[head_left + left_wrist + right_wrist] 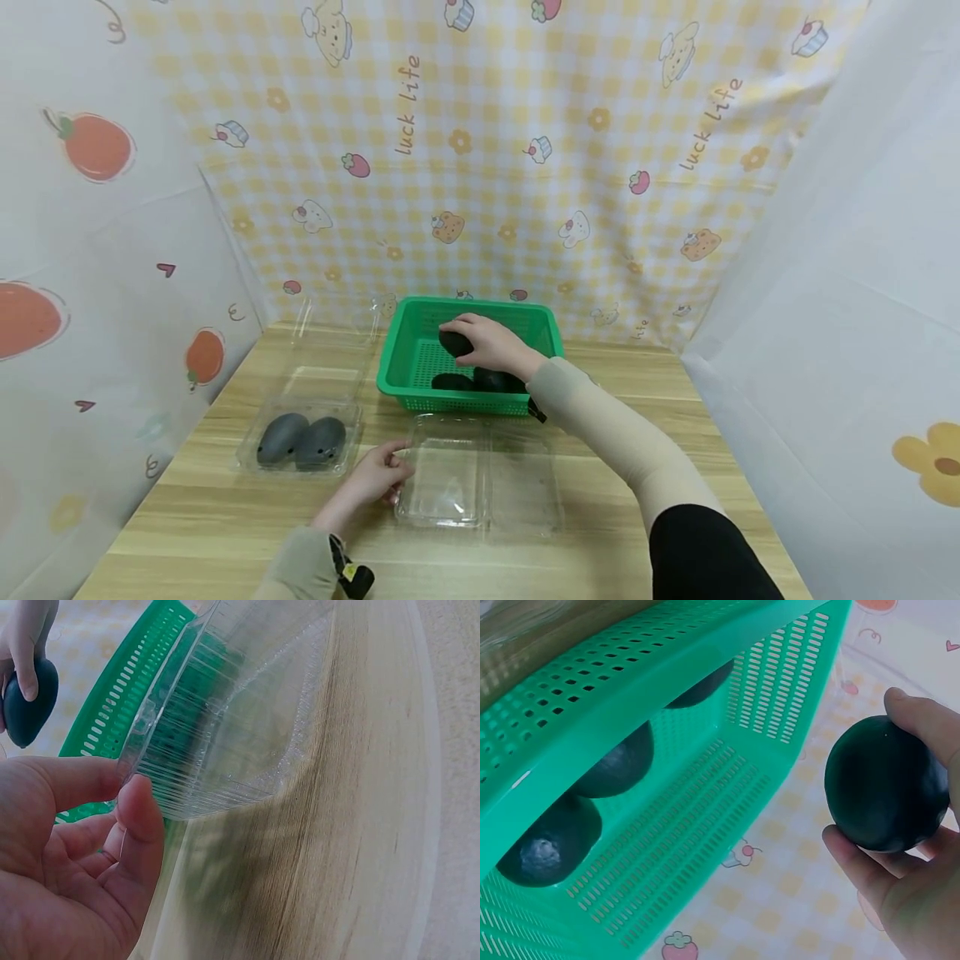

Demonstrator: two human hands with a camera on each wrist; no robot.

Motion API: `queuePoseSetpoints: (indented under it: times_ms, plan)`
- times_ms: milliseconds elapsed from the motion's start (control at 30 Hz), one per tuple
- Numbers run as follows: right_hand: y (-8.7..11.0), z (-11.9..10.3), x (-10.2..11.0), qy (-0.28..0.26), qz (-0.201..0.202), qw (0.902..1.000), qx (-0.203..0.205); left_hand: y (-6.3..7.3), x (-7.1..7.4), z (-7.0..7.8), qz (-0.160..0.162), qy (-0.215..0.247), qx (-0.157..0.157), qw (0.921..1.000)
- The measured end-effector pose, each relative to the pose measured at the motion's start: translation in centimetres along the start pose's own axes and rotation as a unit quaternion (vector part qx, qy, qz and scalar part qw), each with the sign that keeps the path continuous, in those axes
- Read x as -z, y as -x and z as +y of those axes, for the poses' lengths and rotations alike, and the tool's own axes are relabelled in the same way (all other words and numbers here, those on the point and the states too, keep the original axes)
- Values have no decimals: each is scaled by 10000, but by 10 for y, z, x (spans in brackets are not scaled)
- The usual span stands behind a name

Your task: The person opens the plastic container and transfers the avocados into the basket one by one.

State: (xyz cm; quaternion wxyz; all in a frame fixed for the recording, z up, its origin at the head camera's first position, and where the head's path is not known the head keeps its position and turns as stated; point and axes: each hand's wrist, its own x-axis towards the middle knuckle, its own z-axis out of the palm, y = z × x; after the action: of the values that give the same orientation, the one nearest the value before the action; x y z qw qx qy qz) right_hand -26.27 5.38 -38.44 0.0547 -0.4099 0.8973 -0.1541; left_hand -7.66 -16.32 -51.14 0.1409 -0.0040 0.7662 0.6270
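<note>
My right hand (491, 343) grips a dark avocado (455, 343) above the green basket (392, 367). Up close in the right wrist view, that avocado (885, 784) sits between thumb and fingers. Three more dark avocados, one of them the nearest avocado (551, 844), lie along one side inside the basket. With thumb and fingers, my left hand (378, 473) pinches the left rim of an opened clear plastic clamshell box (447, 483). The left wrist view has the left hand (90, 847) at the rim of that clamshell box (225, 712).
Left of my left hand stands a second clear clamshell box (247, 454), lid raised, holding two dark avocados (321, 442). The wooden table (600, 542) is bounded by a patterned cloth (480, 208) behind and white cloth (847, 333) on the right.
</note>
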Motion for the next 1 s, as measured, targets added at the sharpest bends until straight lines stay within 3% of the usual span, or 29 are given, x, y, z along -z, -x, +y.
queuePoseSetpoints:
  times_ms: [267,1000]
  plan:
    - [-15,5,-5,-141,125,9998,-93,0,4,0,107,-92,44,9999]
    - [-37,26,-29,-76,-201,9974,-694,-3,-1,-1,63,-99,19,9999]
